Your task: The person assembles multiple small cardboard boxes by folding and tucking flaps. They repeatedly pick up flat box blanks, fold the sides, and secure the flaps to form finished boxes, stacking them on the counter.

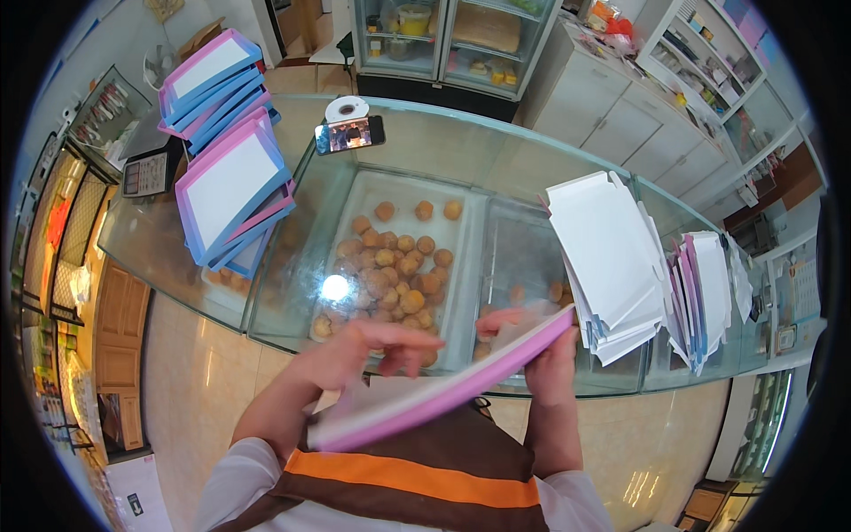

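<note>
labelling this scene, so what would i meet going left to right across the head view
Black keypad device, stacked pink-and-blue box trays, left hand, right hand, pile of flat white cardboard, pink-and-blue-edged cardboard stack.

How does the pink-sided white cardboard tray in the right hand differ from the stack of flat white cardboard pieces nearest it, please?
The pink-sided tray is held in the right hand, whereas the white stack rests on the glass counter. The tray seems a single piece; the stack has many overlapping layers. The tray is tilted, showing its pink side; the stack lies with a white face upward. Both have white surfaces.
</note>
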The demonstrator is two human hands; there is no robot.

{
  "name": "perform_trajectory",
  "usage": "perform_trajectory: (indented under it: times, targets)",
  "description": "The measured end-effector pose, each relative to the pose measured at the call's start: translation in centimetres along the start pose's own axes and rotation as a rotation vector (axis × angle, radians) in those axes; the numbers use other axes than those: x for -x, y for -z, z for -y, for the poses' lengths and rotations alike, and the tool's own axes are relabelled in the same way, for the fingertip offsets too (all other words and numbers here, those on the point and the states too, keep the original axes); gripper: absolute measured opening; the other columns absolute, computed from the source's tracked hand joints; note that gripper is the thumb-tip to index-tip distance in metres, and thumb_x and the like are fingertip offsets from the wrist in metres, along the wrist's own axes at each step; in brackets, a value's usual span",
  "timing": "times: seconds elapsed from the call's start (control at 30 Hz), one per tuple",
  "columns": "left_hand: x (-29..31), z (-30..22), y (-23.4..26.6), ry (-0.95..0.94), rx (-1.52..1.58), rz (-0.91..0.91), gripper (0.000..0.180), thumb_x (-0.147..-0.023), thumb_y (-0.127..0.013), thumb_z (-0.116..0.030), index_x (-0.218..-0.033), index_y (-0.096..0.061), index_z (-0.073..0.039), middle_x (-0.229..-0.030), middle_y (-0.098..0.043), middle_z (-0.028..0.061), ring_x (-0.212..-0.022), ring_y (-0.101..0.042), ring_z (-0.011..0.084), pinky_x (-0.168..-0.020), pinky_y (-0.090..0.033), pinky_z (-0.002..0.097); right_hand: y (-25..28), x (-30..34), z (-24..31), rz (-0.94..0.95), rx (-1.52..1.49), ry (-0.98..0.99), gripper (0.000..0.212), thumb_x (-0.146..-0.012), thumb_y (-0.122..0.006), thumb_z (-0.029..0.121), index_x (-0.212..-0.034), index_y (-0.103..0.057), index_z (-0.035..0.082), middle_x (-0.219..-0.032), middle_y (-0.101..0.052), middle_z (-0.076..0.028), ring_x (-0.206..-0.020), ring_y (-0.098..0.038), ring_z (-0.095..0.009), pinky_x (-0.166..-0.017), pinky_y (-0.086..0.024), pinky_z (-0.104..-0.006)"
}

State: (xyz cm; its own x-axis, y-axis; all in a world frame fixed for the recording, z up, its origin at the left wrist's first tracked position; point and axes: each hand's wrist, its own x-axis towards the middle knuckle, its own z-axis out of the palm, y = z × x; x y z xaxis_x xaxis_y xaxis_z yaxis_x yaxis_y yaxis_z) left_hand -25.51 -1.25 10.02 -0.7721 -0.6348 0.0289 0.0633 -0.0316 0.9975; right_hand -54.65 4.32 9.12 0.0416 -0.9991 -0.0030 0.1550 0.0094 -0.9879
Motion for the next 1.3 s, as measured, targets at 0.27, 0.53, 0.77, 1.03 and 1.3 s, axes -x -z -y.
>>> perform_trajectory:
  times: [0.27, 0.53, 0.77, 1.03, 1.3]
  targets:
    - [4.7, 2.2, -1.9, -0.332, 0.292, -0.736, 0.087, -0.092, -0.062, -0.060, -0.153, -0.038, -0.002, -0.126, -0.061, 0.0215, -0.113, -0.060, 0.0286, -0.101, -0.046, 0.0433, -1.9, 1.8, 0.6, -0.319, 0.117, 0.057, 0.092, -0.094, -0.031, 0.081, -0.123, -0.061, -0.002, -0.107, -0.067, -0.009, -0.102, -0.061, -0.017, -0.088, -0.047, -0.0319]
    - [5.0, 1.0, -3.2, -0.338, -0.303, -0.643, 0.103, -0.091, -0.025, -0.085, -0.161, -0.017, -0.009, -0.141, -0.051, 0.0224, -0.121, -0.057, 0.0312, -0.102, -0.045, 0.0471, -4.4, 0.6, 2.4, -0.292, 0.250, 0.226, 0.091, -0.098, -0.034, 0.072, -0.140, -0.049, -0.007, -0.129, -0.064, -0.015, -0.117, -0.061, -0.025, -0.104, -0.042, -0.0414]
    - [2.4, 1.0, -3.0, -0.377, -0.077, -0.596, 0.087, -0.102, -0.032, -0.067, -0.147, -0.042, 0.008, -0.126, -0.061, 0.0190, -0.103, -0.064, 0.0234, -0.095, -0.048, 0.0374, -1.4, 0.2, 3.4, -0.173, 0.201, 0.113, 0.083, -0.100, -0.037, 0.064, -0.144, -0.046, -0.005, -0.128, -0.064, -0.020, -0.114, -0.063, -0.026, -0.102, -0.044, -0.0372]
    - [0.4, 0.6, -4.0, -0.536, -0.144, -0.864, 0.069, -0.108, -0.036, -0.048, -0.140, -0.045, 0.012, -0.123, -0.062, 0.0210, -0.104, -0.062, 0.0240, -0.092, -0.049, 0.0364, -0.9, 1.1, 2.6, -0.210, -0.034, 0.184, 0.069, -0.105, -0.038, 0.054, -0.139, -0.050, -0.005, -0.122, -0.062, -0.019, -0.105, -0.060, -0.021, -0.094, -0.046, -0.0337]
    - [0.2, 0.6, -4.0, -0.463, -0.186, -0.911, 0.048, -0.109, -0.041, -0.036, -0.138, -0.039, 0.002, -0.122, -0.059, 0.0158, -0.105, -0.058, 0.0195, -0.096, -0.043, 0.0334, -4.8, -0.8, 3.7, -0.657, 0.132, 0.235, 0.039, -0.108, -0.042, 0.037, -0.114, -0.054, 0.000, -0.107, -0.059, -0.008, -0.098, -0.054, -0.014, -0.088, -0.042, -0.0286]
